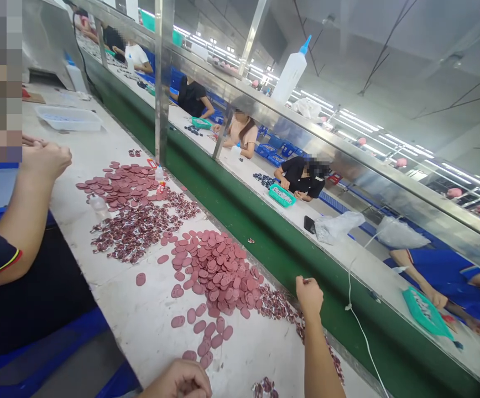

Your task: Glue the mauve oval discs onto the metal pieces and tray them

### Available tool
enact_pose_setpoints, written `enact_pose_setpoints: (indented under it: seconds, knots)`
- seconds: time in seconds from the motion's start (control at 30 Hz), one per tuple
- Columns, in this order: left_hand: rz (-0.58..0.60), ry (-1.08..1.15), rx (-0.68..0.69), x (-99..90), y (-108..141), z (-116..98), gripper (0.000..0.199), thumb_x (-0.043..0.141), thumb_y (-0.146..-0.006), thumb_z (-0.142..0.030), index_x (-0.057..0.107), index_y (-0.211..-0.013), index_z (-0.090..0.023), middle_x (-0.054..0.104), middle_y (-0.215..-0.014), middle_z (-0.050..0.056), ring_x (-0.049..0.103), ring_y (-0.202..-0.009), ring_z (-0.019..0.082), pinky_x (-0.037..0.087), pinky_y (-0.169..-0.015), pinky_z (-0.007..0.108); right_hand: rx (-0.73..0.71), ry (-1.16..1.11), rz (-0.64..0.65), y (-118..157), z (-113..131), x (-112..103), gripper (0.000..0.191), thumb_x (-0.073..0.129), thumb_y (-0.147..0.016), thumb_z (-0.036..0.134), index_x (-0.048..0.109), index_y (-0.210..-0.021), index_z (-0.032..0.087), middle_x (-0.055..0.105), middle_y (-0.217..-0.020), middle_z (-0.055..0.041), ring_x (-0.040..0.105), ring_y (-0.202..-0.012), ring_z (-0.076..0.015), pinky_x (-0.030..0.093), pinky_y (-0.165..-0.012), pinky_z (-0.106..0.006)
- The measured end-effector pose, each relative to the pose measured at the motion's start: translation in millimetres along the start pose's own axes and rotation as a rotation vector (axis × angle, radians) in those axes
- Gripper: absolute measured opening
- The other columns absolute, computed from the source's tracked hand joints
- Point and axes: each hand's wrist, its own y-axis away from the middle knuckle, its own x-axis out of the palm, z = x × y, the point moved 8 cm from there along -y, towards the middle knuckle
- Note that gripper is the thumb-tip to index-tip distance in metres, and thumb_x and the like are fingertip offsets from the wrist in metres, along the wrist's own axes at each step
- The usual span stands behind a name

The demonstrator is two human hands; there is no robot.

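My right hand (310,297) hovers at the near edge of the green conveyor belt (231,218), its fingers pinched together; anything between them is too small to make out. At the bottom edge my left hand (182,380) rests low over the white table, fingers curled, partly cut off by the frame. A heap of flat pink oval pieces (223,271) lies between the hands and the far piles. Small dark red and white pieces (279,305) are strewn along the belt's side near my right wrist, with a small cluster of similar pieces (265,388) between my forearms.
A co-worker's arm (28,221) is at the left, near another pile of pink ovals (128,182) and dark red pieces (132,235). A clear bottle (98,204) and white tray (69,118) stand there. Across the belt, people work beside green baskets (424,312). A white cable (358,320) hangs at right.
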Motion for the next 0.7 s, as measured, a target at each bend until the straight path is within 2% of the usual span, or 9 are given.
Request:
enact_pose_setpoints:
  seconds: [0.1, 0.2, 0.27, 0.33, 0.43, 0.5, 0.57, 0.63, 0.7]
  knots:
    - [-0.054, -0.03, -0.011, -1.6, 5.3, 6.3, 0.038, 0.079, -0.074, -0.073, 0.082, -0.085, -0.036, 0.074, -0.091, 0.006, 0.069, -0.076, 0.023, 0.057, -0.076, 0.041, 0.073, -0.052, -0.087, 20.2, -23.6, -34.2, 0.044, 0.051, -0.103, 0.06, 0.069, -0.115, 0.021, 0.075, -0.112, -0.0066, 0.069, -0.102, -0.0188, 0.059, -0.096, -0.042]
    - [-0.033, 0.002, -0.016, 0.6, 9.1, 1.2, 0.038, 0.076, -0.077, -0.073, 0.082, -0.087, -0.037, 0.074, -0.094, 0.005, 0.069, -0.079, 0.024, 0.058, -0.079, 0.042, 0.126, -0.06, -0.153, 66.0, -49.1, -43.0, 0.046, 0.049, -0.103, 0.062, 0.068, -0.116, 0.022, 0.074, -0.112, -0.0061, 0.068, -0.101, -0.0185, 0.058, -0.095, -0.041]
    - [-0.018, 0.017, -0.018, 1.2, 10.3, -4.6, 0.039, 0.075, -0.078, -0.073, 0.082, -0.089, -0.036, 0.074, -0.096, 0.006, 0.07, -0.081, 0.024, 0.059, -0.08, 0.043, 0.131, -0.04, -0.136, 103.0, -61.7, -27.4, 0.046, 0.049, -0.102, 0.063, 0.068, -0.115, 0.023, 0.074, -0.106, -0.0042, 0.068, -0.096, -0.0177, 0.058, -0.093, -0.041]
    - [-0.002, 0.028, -0.018, 2.0, 10.8, -9.5, 0.04, 0.076, -0.078, -0.073, 0.082, -0.089, -0.035, 0.074, -0.097, 0.006, 0.07, -0.08, 0.025, 0.059, -0.081, 0.044, 0.121, 0.0, -0.072, 135.9, -69.9, -0.8, 0.047, 0.052, -0.101, 0.064, 0.067, -0.115, 0.022, 0.073, -0.096, -0.0014, 0.067, -0.086, -0.0167, 0.058, -0.089, -0.041]
    - [0.009, 0.042, -0.012, 2.8, 10.9, -13.3, 0.042, 0.077, -0.078, -0.073, 0.082, -0.088, -0.033, 0.074, -0.095, 0.007, 0.07, -0.079, 0.025, 0.059, -0.081, 0.044, 0.068, 0.069, -0.003, 167.6, -74.4, 33.0, 0.046, 0.05, -0.101, 0.063, 0.067, -0.115, 0.022, 0.072, -0.095, -0.0014, 0.065, -0.084, -0.0169, 0.057, -0.087, -0.041]
    - [0.01, 0.052, -0.007, 2.9, 11.1, -14.2, 0.042, 0.076, -0.079, -0.073, 0.082, -0.089, -0.032, 0.074, -0.095, 0.007, 0.07, -0.079, 0.024, 0.059, -0.081, 0.044, 0.013, 0.098, 0.018, 176.3, -73.6, 42.3, 0.046, 0.049, -0.101, 0.063, 0.066, -0.113, 0.022, 0.073, -0.104, -0.004, 0.067, -0.095, -0.0191, 0.055, -0.094, -0.044]
    - [0.009, 0.063, -0.004, 2.9, 11.4, -14.3, 0.04, 0.077, -0.08, -0.071, 0.082, -0.089, -0.033, 0.074, -0.095, 0.006, 0.07, -0.079, 0.024, 0.059, -0.081, 0.044, -0.04, 0.112, 0.045, 176.4, -72.0, 40.9, 0.045, 0.053, -0.099, 0.063, 0.068, -0.109, 0.022, 0.074, -0.111, -0.0064, 0.067, -0.109, -0.0224, 0.053, -0.104, -0.047]
    - [0.004, 0.072, -0.006, 2.3, 11.8, -13.7, 0.037, 0.078, -0.08, -0.069, 0.083, -0.089, -0.034, 0.074, -0.095, 0.006, 0.07, -0.08, 0.024, 0.059, -0.081, 0.044, -0.075, 0.101, 0.093, 167.7, -71.4, 31.3, 0.047, 0.058, -0.095, 0.066, 0.071, -0.105, 0.022, 0.075, -0.113, -0.0069, 0.067, -0.116, -0.0238, 0.051, -0.11, -0.048]
    - [0.0, 0.077, -0.01, 1.8, 12.0, -12.3, 0.034, 0.079, -0.08, -0.068, 0.083, -0.089, -0.035, 0.074, -0.094, 0.006, 0.07, -0.081, 0.024, 0.059, -0.081, 0.044, -0.065, 0.073, 0.128, 148.3, -74.1, 14.4, 0.051, 0.058, -0.095, 0.07, 0.073, -0.106, 0.022, 0.077, -0.11, -0.0053, 0.07, -0.11, -0.0223, 0.053, -0.108, -0.047]
